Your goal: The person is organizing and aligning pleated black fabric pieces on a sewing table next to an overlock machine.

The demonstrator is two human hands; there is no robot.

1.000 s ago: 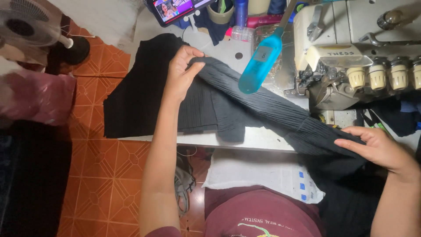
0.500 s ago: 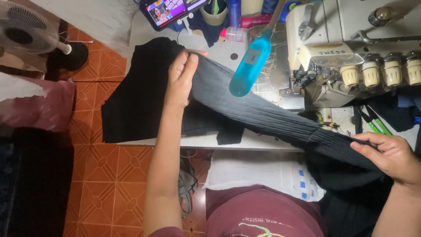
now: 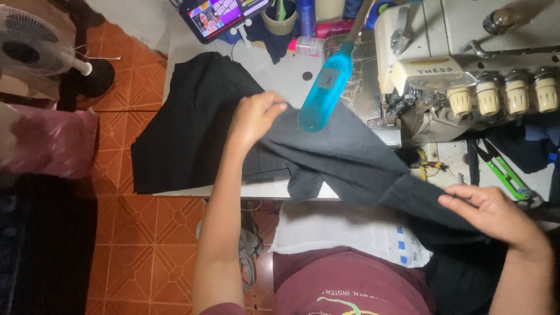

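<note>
The left hand rests on a strip of dark ribbed fabric, fingers bent and closed over its upper end, pinning it at about 9 o'clock from the sewing machine. The right hand lies at 4 o'clock from the left hand, fingers together and curled over the strip's lower end; whether the thumb pinches from beneath cannot be told. Between the two hands the strip runs diagonally, taut and flat, with fine lengthwise ribs. It crosses the front edge of the white table and hangs off at its lower right.

A second piece, a black cloth panel, lies flat on the table at 9 o'clock from the left hand. It is roughly rectangular, matte, and overhangs the table's left edge. The strip overlaps its right margin.

A translucent blue plastic bottle, cylindrical and smooth, is seen at 1 o'clock from the left hand, tilted, its base over the strip. The machine is cream-coloured metal with four round knobs in a row. Green-handled snips lie at 12 o'clock from the right hand. A phone with a lit screen stands at the table's far edge. A round wire-guard fan stands on orange tiled floor at far left.
</note>
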